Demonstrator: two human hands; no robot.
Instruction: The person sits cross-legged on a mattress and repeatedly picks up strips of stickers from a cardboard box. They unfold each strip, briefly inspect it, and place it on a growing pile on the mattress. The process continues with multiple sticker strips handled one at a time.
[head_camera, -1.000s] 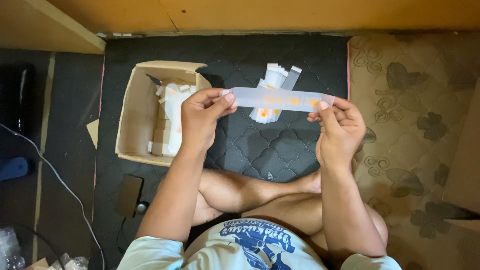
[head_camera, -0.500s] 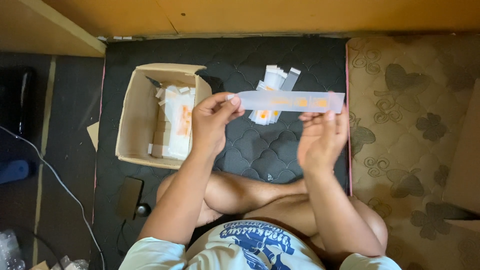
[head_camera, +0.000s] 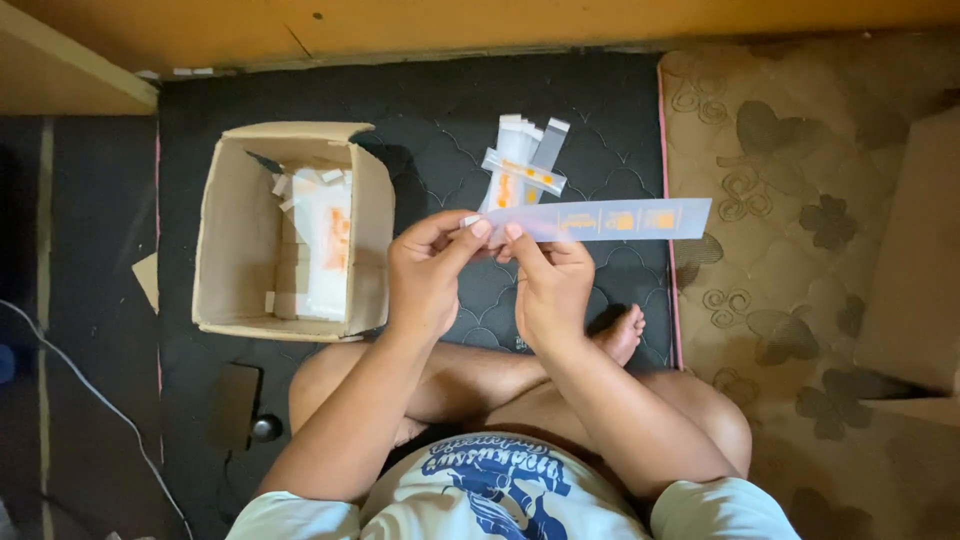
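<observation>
Nearest the camera sits a person in a white shirt with a blue print (head_camera: 500, 480), legs crossed, one bare foot (head_camera: 622, 335) showing at about four o'clock from the hands. Both forearms rise from the lap to the middle of the view. The left hand (head_camera: 432, 275) is closed in a pinch, thumb and forefinger gripping the left end of a long translucent plastic strip (head_camera: 610, 219) with orange markings. The right hand (head_camera: 550, 285) sits just beside it, touching it, its fingertips pinched on the same end of the strip. The strip runs level toward three o'clock, its far end free above the edge of the dark quilted mat (head_camera: 430, 130).

At nine o'clock from the hands an open cardboard box (head_camera: 230, 235) stands on the mat, holding white packets with orange print (head_camera: 325, 240). At twelve o'clock, past the hands, a small pile of similar strips (head_camera: 522, 165) lies on the mat. At three o'clock lies a brown floral mattress (head_camera: 790, 250). Farthest off, a wooden board (head_camera: 500, 25) crosses the top.
</observation>
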